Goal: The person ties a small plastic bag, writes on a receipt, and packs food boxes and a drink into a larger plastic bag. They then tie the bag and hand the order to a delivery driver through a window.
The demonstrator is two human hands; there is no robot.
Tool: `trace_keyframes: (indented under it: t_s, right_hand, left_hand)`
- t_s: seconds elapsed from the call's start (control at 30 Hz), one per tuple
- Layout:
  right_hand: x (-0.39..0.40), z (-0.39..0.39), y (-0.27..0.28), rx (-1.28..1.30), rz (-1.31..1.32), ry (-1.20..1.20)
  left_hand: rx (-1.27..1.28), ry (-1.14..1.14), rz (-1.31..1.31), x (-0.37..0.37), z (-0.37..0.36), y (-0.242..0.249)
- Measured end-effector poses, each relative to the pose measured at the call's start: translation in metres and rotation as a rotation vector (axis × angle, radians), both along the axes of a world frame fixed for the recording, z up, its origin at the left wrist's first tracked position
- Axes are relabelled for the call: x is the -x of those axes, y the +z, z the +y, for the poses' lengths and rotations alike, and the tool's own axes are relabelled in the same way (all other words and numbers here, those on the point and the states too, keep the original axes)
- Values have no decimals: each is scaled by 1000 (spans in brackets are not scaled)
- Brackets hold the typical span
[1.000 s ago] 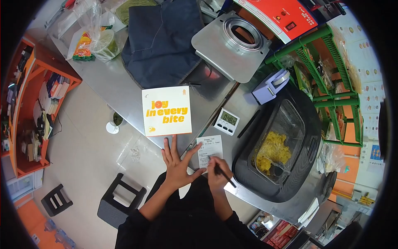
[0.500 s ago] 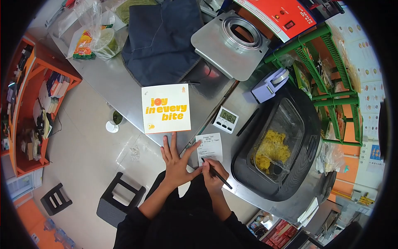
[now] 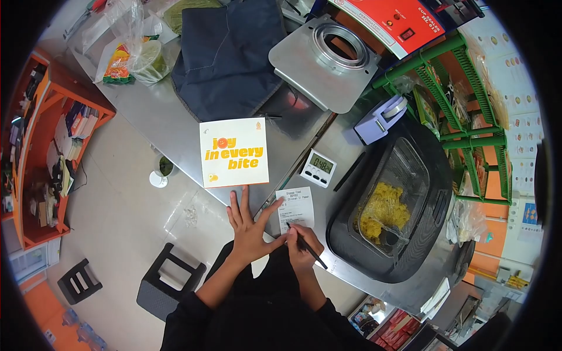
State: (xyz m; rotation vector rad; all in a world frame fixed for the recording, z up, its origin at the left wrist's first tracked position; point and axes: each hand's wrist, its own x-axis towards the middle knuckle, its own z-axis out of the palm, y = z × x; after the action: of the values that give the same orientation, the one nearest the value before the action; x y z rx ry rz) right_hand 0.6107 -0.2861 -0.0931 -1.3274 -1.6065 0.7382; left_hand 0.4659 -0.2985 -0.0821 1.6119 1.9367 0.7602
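A printed receipt [image 3: 297, 206] lies at the front edge of the metal table. My right hand [image 3: 301, 245] is closed round a black pen [image 3: 310, 253], its tip on the lower part of the paper. With fingers spread, my left hand [image 3: 250, 231] rests at the table edge, one fingertip touching the receipt's left side and another near the lower edge of a white box [image 3: 234, 175]. The box bears yellow and orange lettering, "joy in every bite". Just beyond the receipt stands a white digital timer [image 3: 318, 168].
To the right sits a black bin with a clear lid [image 3: 380, 216] and yellow food inside. Behind are a purple tape dispenser [image 3: 380, 120], a cup sealer [image 3: 328, 64], a dark cloth [image 3: 228, 58] and green racks [image 3: 468, 134]. Black stools [image 3: 167, 286] stand on the floor.
The pen tip has shifted very slightly on the receipt. My left hand has stayed in place.
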Motion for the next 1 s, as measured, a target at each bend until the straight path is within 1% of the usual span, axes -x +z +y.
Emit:
trace_keyframes:
  t_s: [0.03,0.2,0.27,0.33,0.4,0.5,0.57,0.6,0.7,0.83,0.9,1.0]
  right_hand:
    - [0,0,2,-15,-11,67]
    - [4,2,9,1,-30,102]
    - [2,1,6,-39,-76,51]
    - [0,-2,-1,5,-30,-133]
    - [-4,-3,-4,48,-43,-171]
    - [-6,-4,-6,1,-25,-162]
    - [-6,-8,-1,81,16,-61]
    - [-4,-7,1,83,15,-60]
    - [1,-1,6,13,-35,68]
    - [-1,-2,5,17,-74,60]
    - [-2,-4,-3,67,72,-195]
    - [-4,-5,-2,25,12,-160]
  left_hand:
    - [0,-1,-1,0,0,0]
    - [35,-3,22,0,0,2]
    - [35,-5,19,0,1,3]
    - [34,-6,19,1,1,3]
    - [37,-10,18,1,1,3]
    - [35,-13,20,0,1,3]
    - [30,-8,23,0,1,3]
    - [26,-7,26,0,1,3]
    - [31,-10,31,0,1,1]
    - [35,-14,32,0,0,1]
    - [33,-12,22,0,1,2]
    - [28,-10,28,0,1,2]
